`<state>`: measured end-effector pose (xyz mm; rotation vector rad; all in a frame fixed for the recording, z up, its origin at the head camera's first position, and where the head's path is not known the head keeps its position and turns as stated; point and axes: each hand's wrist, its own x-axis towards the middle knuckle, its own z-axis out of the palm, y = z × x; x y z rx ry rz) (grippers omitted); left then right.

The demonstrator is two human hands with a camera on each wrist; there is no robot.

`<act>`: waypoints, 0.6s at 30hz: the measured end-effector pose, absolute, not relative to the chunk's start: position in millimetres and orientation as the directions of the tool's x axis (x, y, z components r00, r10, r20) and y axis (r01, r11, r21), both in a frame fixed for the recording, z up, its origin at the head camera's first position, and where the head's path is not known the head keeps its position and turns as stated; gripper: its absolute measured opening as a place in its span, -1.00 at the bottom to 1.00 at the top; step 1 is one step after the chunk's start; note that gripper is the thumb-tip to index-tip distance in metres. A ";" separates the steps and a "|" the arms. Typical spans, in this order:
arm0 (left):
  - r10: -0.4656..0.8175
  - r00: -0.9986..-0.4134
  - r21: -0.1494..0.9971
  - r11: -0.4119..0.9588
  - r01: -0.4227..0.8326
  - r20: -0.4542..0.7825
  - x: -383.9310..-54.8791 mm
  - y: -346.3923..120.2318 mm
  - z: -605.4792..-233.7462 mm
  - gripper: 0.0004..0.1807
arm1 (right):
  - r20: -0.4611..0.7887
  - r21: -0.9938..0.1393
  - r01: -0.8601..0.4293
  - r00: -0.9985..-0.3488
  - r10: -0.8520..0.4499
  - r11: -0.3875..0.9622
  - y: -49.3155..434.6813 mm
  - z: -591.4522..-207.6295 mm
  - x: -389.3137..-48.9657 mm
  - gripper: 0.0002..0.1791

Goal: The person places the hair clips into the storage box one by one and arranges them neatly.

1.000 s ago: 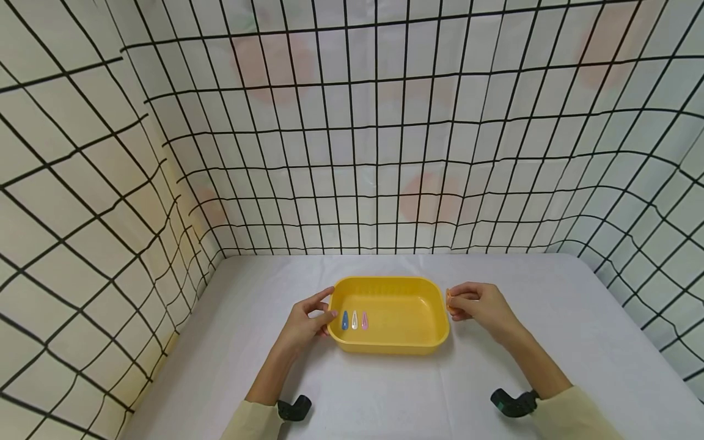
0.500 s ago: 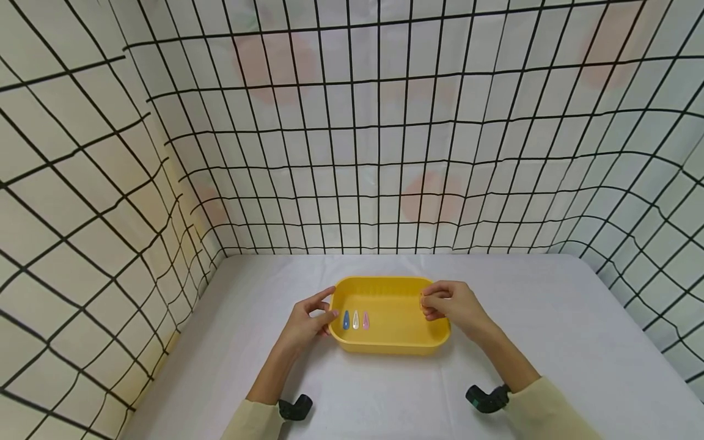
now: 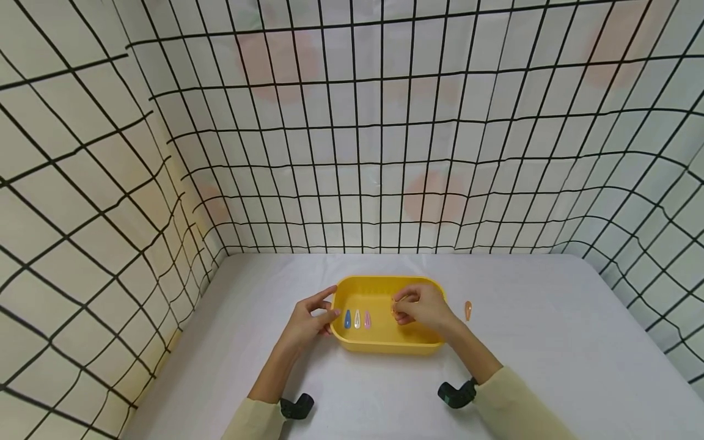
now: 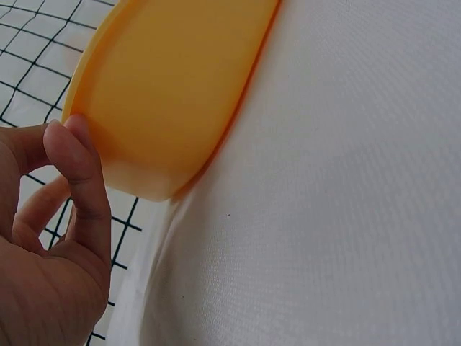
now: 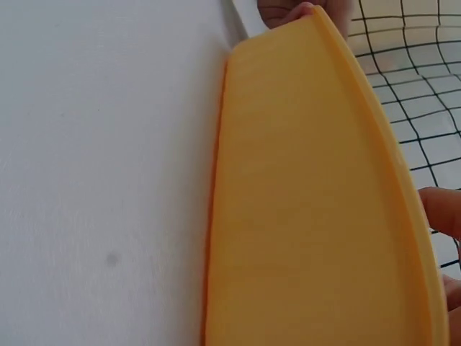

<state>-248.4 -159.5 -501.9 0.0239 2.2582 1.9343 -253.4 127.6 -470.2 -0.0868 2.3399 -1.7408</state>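
Observation:
A yellow plastic tray (image 3: 385, 349) stands on the white-covered table. My left hand (image 3: 308, 318) holds its left end, thumb at the rim and the other fingers along the outside; the left wrist view shows the thumb (image 4: 83, 173) against the tray wall (image 4: 173, 86). Inside the tray, a blue hair clip (image 3: 348, 319), a white hair clip (image 3: 357, 319) and a pink hair clip (image 3: 367, 319) lie in a row on the left. Above the tray's middle, my right hand (image 3: 423, 305) pinches an orange hair clip (image 3: 394, 307), mostly covered by the fingers. Another orange hair clip (image 3: 468, 310) lies right of the tray.
A white cloth (image 3: 528, 342) covers the table. Black grid netting (image 3: 379, 183) over pale fabric encloses the back and sides. Each wrist wears a black camera, one on the left (image 3: 297, 406) and one on the right (image 3: 458, 395).
My right hand has moved left from beside the tray's right rim to over its middle, carrying the orange hair clip. The other orange clip has come into sight. My left hand has stayed at the rim.

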 end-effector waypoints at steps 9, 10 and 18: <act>0.108 -0.986 0.980 0.166 -0.105 -0.124 -247.9 -159.7 -501.6 -0.33 | -0.204 -0.885 0.133 -0.972 -0.116 0.446 104.5 -484.6 -258.4 -0.85; 0.106 -0.986 0.980 0.167 -0.109 -0.128 -247.9 -159.6 -501.4 -0.33 | -0.208 -0.885 0.135 -0.971 -0.120 0.445 102.5 -485.2 -258.5 -0.85; 0.109 -0.986 0.979 0.173 -0.107 -0.127 -246.8 -158.7 -500.5 -0.33 | -0.241 -0.846 0.149 -0.963 -0.119 0.512 90.7 -490.6 -261.6 -0.89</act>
